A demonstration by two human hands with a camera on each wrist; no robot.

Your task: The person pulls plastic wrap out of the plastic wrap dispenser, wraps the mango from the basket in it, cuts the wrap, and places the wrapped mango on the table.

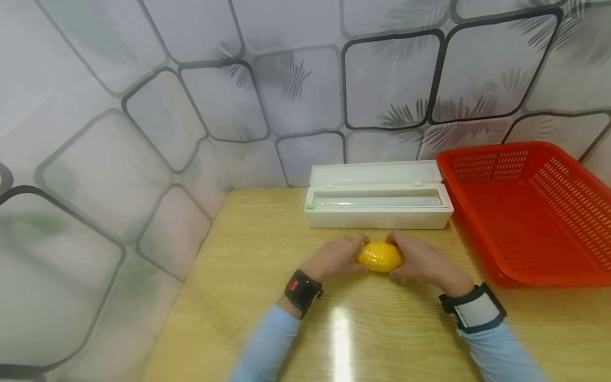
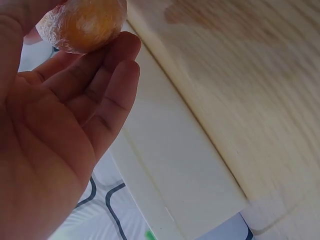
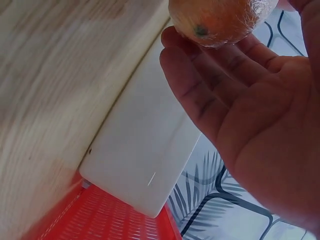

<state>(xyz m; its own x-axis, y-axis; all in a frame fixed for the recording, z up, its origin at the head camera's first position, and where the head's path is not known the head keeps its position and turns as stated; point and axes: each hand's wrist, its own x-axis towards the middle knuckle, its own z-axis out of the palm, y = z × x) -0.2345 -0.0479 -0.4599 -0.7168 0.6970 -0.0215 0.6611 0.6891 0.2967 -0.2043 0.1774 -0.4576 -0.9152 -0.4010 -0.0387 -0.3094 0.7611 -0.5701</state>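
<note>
An orange (image 1: 380, 257) wrapped in shiny cling film is held between both hands over the wooden table. My left hand (image 1: 340, 257) grips its left end with thumb and fingertips, and my right hand (image 1: 421, 260) grips the right end the same way. Close up in the right wrist view, the orange (image 3: 220, 22) shows a small green stem spot under wrinkled film. In the left wrist view, film bunches over the orange (image 2: 85, 25) above the fingers. Just behind the hands stands a white cling film box (image 1: 379, 218), lid raised, with a film roll (image 1: 377, 202) inside.
A red plastic basket (image 1: 506, 265) with slotted sides stands at the right, its near left side beside the box. Patterned wall covering (image 1: 305, 90) rises behind the table (image 1: 248, 254) and along its left side.
</note>
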